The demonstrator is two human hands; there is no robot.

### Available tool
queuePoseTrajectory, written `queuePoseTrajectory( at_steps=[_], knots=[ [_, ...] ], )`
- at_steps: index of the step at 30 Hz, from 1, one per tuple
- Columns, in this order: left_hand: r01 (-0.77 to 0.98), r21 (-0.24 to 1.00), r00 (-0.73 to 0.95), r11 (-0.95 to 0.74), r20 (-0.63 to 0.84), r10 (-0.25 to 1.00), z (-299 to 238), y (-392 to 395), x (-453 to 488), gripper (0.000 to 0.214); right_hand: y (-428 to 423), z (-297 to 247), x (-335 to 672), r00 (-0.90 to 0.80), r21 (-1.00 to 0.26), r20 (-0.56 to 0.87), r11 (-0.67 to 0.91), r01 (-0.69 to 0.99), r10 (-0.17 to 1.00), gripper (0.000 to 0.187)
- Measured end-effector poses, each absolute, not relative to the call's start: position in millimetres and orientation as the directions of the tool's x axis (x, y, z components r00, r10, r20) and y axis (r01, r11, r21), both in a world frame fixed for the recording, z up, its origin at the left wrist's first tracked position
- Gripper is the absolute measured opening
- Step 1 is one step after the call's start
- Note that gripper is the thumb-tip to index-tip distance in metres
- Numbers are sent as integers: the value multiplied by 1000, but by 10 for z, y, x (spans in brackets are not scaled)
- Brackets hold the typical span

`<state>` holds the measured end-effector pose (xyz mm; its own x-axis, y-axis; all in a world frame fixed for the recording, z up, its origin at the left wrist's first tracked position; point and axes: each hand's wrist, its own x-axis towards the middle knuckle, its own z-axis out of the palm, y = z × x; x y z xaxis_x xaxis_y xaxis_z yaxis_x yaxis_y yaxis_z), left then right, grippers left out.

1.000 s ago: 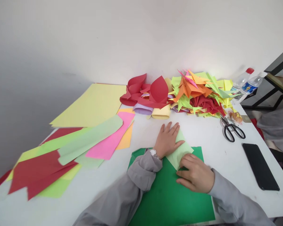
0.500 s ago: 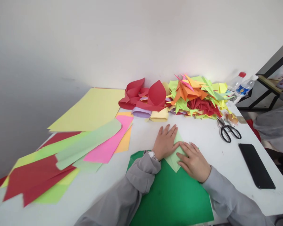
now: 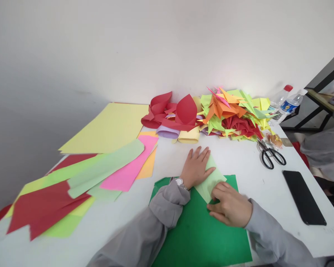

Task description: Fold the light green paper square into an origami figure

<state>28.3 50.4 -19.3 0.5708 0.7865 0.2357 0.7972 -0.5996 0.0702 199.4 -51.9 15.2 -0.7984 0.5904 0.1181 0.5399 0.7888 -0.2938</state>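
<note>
Lying flat on paper (image 3: 211, 181) at lower centre, the left hand (image 3: 195, 168) clasps nothing; whether the right hand (image 3: 230, 204) pinches it, I can't tell.

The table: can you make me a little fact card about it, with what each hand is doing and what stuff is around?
Left hand: spread flat on the pale green paper
Right hand: curled at that paper's right edge; how tightly it grips is hidden
Partly under the paper: green sheet
Left side: loose coloured paper, including a pink strip
Back: red paper shapes beside a pile of folded paper
Right side: scissors, black phone
Back right: two bottles
</note>
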Motion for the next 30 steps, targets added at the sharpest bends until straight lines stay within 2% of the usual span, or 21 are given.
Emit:
queuePoseTrajectory(
  at_steps=[2, 4, 7, 9, 15, 19, 22, 25, 30],
  knots=[
    [797, 67, 571, -600, 242, 785, -200, 503, 283, 64, -510, 138, 1998, -805, -353, 166, 797, 491, 569, 20],
    [797, 68, 569, -600, 248, 784, -208, 503, 282, 64, -475, 117, 2016, -750, -385, 239, 769, 510, 617, 22],
    [795, 69, 571, -603, 252, 781, -222, 503, 279, 63, -385, 73, 2076, -538, -346, 358, 644, 683, 763, 25],
    [792, 68, 574, -607, 256, 778, -228, 503, 278, 63, -325, 29, 2123, -427, -274, 411, 556, 785, 805, 28],
    [799, 70, 567, -598, 245, 786, -186, 493, 291, 62, -274, -94, 2145, -483, -123, 297, 534, 836, 824, 33],
    [818, 70, 533, -571, 280, 798, -136, 460, 303, 56, -294, -95, 2092, -497, -67, 295, 537, 841, 816, 32],
    [787, 42, 573, -615, 320, 755, -134, 426, 317, 45, -298, -84, 2067, -510, -24, 310, 543, 839, 802, 33],
    [750, 26, 620, -660, 318, 717, -171, 407, 343, 39, -292, -84, 2060, -521, -2, 325, 552, 834, 789, 33],
    [739, -5, 643, -673, 303, 703, -228, 418, 374, 41, -275, -103, 2057, -508, 0, 300, 532, 847, 808, 38]
  ],
)
